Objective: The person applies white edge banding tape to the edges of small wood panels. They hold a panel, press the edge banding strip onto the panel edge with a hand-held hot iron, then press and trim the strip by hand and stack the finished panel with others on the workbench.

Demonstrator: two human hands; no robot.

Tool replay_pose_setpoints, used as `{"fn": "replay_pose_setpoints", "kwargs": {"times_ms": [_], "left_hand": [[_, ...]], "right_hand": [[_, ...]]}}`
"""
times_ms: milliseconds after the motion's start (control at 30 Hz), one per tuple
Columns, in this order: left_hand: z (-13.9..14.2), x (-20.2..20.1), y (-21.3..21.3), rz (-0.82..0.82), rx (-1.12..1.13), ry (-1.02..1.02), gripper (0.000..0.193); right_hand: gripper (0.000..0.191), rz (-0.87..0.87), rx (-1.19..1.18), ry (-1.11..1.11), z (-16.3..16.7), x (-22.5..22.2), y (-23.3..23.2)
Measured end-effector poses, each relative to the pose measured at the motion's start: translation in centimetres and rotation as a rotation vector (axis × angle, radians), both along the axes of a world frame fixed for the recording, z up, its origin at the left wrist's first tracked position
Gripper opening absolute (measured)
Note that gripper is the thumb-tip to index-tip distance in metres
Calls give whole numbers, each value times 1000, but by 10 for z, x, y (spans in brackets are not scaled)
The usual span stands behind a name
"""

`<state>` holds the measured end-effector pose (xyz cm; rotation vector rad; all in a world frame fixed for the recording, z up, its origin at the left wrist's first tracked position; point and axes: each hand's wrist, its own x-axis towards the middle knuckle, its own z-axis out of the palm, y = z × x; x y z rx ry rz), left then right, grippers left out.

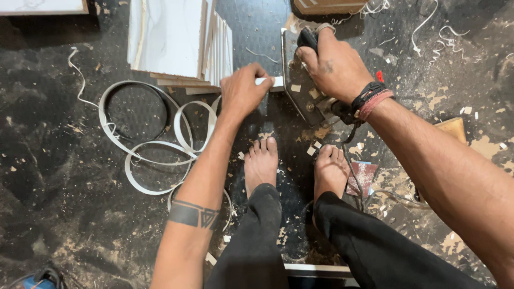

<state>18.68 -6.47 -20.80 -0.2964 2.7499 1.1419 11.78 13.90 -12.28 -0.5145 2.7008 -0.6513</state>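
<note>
Down on the dark floor (pixel 64 176), the person crouches with both bare feet planted at the centre of the frame, black trousers filling the bottom edge. The right hand (pixel 334 67), upper right of centre, is closed around the black handle of a power saw (pixel 302 88), fingers wrapped over the top, its metal base plate angled down toward the toes. Red and black cords circle that wrist, and a cable trails from the tool past the right foot (pixel 331 170). The left hand (pixel 242 91) sits just left of the saw, fingers curled and pinching a small white strip (pixel 270 81) whose end pokes out right beside the base plate; whether strip and plate actually touch, I cannot tell. Just above and left of that hand, a stack of white laminated boards (pixel 176 37) lies in the upper middle of the frame. Loops of white edge banding (pixel 150 139) coil across the floor at centre left, running behind the left forearm with its dark tattooed band. The left foot (pixel 261 163) stands below the left hand. Sawdust, chips and curly white shavings (pixel 439 32) litter the upper right, and a reddish scrap of sandpaper (pixel 364 176) lies just right of the right foot.
</note>
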Motion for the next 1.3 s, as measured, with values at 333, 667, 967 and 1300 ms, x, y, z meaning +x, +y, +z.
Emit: {"fn": "replay_pose_setpoints", "kwargs": {"times_ms": [333,667,967,1300], "left_hand": [[37,-13,31,-75,24,168,29],[31,-2,16,-195,-320,411,18],[11,12,11,-402,-353,571,8],[12,13,11,-374,-265,554,7]], "right_hand": [[48,15,3,60,0,-1,22],[44,13,-3,83,-2,-4,26],[43,-2,-4,67,1,1,26],[42,-72,19,94,-4,-8,73]]}}
